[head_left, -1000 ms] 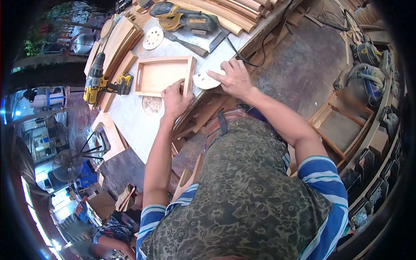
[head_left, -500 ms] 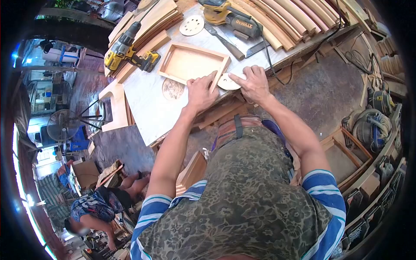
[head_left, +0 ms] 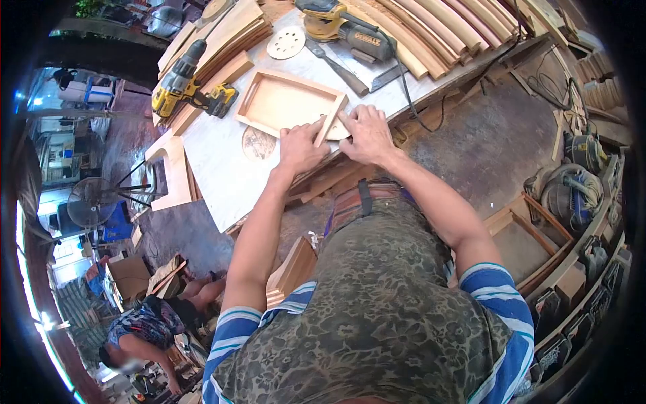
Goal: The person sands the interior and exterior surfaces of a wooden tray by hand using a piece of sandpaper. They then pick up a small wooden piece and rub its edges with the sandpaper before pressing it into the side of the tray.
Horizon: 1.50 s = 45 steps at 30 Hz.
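A shallow light-wood tray (head_left: 289, 101) with a slotted handle end lies tilted on the white-topped workbench (head_left: 215, 158). My left hand (head_left: 303, 145) grips its near corner, fingers over the side. At the tray's right end, my right hand (head_left: 369, 137) holds a pale round sanding disc (head_left: 338, 130) with holes. The hand covers much of the disc, and its fingertips meet the tray's end wall. Another perforated sanding disc (head_left: 286, 42) lies beyond the tray, and a worn round disc (head_left: 258, 143) lies beside its near left side.
A yellow drill (head_left: 180, 81) lies at the bench's left, by stacked wood. A corded sander (head_left: 343, 30), a chisel-like tool (head_left: 340, 71) and curved wood strips (head_left: 431, 30) occupy the far side. A standing fan (head_left: 94, 202) and a crouching person (head_left: 145, 330) are at left.
My right hand has moved left with the sanding disc, up against the tray's end. My left hand still grips the tray corner. The whole view has shifted slightly.
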Each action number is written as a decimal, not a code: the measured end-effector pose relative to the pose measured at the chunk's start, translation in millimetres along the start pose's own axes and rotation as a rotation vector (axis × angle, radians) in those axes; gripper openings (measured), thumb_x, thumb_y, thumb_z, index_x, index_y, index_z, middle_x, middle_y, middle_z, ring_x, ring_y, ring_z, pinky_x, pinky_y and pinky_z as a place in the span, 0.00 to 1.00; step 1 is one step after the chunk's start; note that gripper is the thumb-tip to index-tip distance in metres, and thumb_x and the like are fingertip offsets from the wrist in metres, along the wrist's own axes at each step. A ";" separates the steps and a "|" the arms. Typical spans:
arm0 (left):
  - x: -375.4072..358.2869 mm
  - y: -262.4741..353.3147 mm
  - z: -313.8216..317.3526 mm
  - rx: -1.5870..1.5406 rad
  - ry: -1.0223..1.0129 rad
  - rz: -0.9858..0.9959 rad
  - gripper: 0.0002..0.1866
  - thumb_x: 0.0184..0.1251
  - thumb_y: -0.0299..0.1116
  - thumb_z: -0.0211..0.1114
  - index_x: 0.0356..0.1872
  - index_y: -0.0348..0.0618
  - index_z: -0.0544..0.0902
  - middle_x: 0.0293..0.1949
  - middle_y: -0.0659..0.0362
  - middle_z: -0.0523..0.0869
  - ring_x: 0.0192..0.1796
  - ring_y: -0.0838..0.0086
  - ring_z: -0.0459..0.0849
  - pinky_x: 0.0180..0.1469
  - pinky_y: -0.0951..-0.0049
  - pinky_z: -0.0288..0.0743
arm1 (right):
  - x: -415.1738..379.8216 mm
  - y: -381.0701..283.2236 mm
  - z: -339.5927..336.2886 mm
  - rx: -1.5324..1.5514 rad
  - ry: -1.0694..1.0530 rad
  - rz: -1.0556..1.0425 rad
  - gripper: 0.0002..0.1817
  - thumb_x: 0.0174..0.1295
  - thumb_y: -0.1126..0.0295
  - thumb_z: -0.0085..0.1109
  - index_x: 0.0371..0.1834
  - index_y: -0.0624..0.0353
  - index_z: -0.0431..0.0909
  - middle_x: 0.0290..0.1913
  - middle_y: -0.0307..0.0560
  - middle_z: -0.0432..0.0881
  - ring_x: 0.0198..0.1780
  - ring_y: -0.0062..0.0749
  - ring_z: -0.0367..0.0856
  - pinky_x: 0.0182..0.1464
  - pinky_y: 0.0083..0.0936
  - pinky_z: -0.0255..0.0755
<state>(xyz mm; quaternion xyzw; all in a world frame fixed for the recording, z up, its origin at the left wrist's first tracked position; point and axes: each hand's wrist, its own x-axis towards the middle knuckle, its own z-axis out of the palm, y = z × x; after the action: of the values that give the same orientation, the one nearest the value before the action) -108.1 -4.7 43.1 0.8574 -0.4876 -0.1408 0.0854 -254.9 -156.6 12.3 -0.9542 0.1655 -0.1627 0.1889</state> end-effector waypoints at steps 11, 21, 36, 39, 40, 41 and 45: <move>-31.9 13.5 -7.6 -0.016 -0.091 0.062 0.37 0.49 0.40 0.70 0.68 0.52 0.84 0.57 0.48 0.79 0.60 0.52 0.75 0.62 0.54 0.68 | -14.5 -21.5 -9.4 0.689 -0.290 0.663 0.19 0.61 0.56 0.69 0.40 0.63 0.91 0.39 0.64 0.90 0.47 0.57 0.91 0.53 0.45 0.82; -26.1 21.4 6.0 0.057 0.020 0.235 0.43 0.47 0.38 0.68 0.73 0.49 0.76 0.81 0.50 0.64 0.75 0.42 0.65 0.73 0.45 0.66 | -30.5 -15.3 13.1 1.068 -0.197 0.878 0.18 0.68 0.60 0.63 0.33 0.67 0.86 0.24 0.53 0.85 0.23 0.33 0.84 0.27 0.34 0.76; -20.7 16.4 5.9 0.149 -0.031 0.240 0.45 0.51 0.40 0.71 0.78 0.68 0.73 0.84 0.49 0.59 0.79 0.36 0.61 0.79 0.43 0.64 | -38.1 -12.3 24.4 1.235 -0.081 1.088 0.18 0.61 0.61 0.66 0.35 0.71 0.88 0.24 0.54 0.85 0.30 0.32 0.84 0.37 0.36 0.78; -18.8 20.1 4.0 0.176 -0.055 0.228 0.44 0.54 0.42 0.71 0.78 0.67 0.72 0.84 0.49 0.57 0.79 0.35 0.60 0.80 0.44 0.63 | -32.3 -10.7 29.2 1.086 0.003 0.935 0.14 0.63 0.65 0.66 0.32 0.69 0.88 0.25 0.46 0.86 0.29 0.28 0.83 0.34 0.30 0.76; -16.2 18.9 4.6 0.179 -0.055 0.238 0.44 0.54 0.42 0.71 0.78 0.67 0.72 0.84 0.49 0.57 0.79 0.35 0.60 0.80 0.44 0.63 | -33.4 -10.7 25.4 1.087 0.013 0.938 0.14 0.63 0.65 0.66 0.32 0.69 0.88 0.25 0.46 0.86 0.29 0.28 0.83 0.34 0.30 0.76; -16.1 15.9 8.0 0.210 -0.054 0.233 0.43 0.55 0.43 0.71 0.78 0.67 0.71 0.85 0.50 0.57 0.80 0.35 0.59 0.80 0.42 0.62 | -36.4 -11.9 22.3 1.161 0.042 0.963 0.14 0.63 0.65 0.66 0.31 0.70 0.87 0.25 0.46 0.86 0.28 0.28 0.82 0.32 0.30 0.75; -18.1 22.5 0.6 0.297 -0.114 0.219 0.42 0.58 0.45 0.71 0.78 0.67 0.71 0.85 0.51 0.55 0.80 0.34 0.57 0.78 0.33 0.60 | -41.5 -10.3 23.0 1.387 0.012 1.050 0.15 0.65 0.66 0.67 0.28 0.69 0.86 0.22 0.44 0.82 0.22 0.26 0.78 0.25 0.29 0.69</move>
<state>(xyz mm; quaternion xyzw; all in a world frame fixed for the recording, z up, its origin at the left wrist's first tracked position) -135.3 -0.5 51.8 0.7929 -0.5975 -0.1058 -0.0550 -280.8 -124.9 -13.8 -0.4232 0.4489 -0.1236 0.7773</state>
